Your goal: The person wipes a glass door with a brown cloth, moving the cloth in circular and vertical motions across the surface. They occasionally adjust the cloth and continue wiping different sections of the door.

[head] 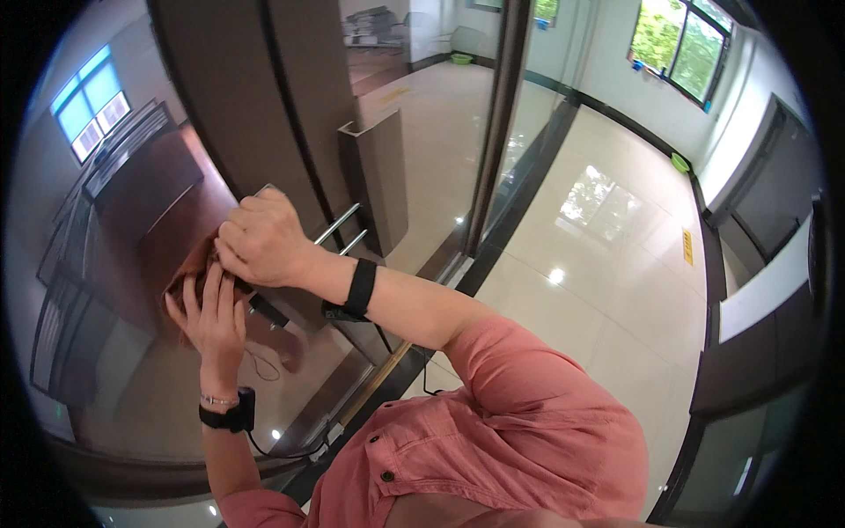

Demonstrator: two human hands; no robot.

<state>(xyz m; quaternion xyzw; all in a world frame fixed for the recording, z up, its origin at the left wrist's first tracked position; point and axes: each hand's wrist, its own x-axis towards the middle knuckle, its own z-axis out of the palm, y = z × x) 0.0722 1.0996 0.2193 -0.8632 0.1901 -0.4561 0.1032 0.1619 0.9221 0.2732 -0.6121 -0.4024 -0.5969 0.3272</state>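
What looks like a reddish-brown cloth (pixel 193 263) lies against the glass door panel (pixel 165 389) at the left. My left hand (pixel 214 317) rests over it with its fingers spread, pointing up the glass. Just above and to the right, my right hand (pixel 263 237) is closed in a fist, its fingers meeting the cloth's upper edge beside my left fingertips. A small greyish edge shows above the right knuckles; what it belongs to is hidden. Both wrists carry black straps, the left one with a small black device and a cable. Reflections on the glass blur the cloth's outline.
Two metal bars (pixel 338 229) run from the dark door frame (pixel 244 86) to a brown box-like handle cover (pixel 376 185). A dark metal post (pixel 492 132) stands beyond it. Glossy tiled floor (pixel 594 264) stretches to the right, with a green basin (pixel 679 163) by the wall.
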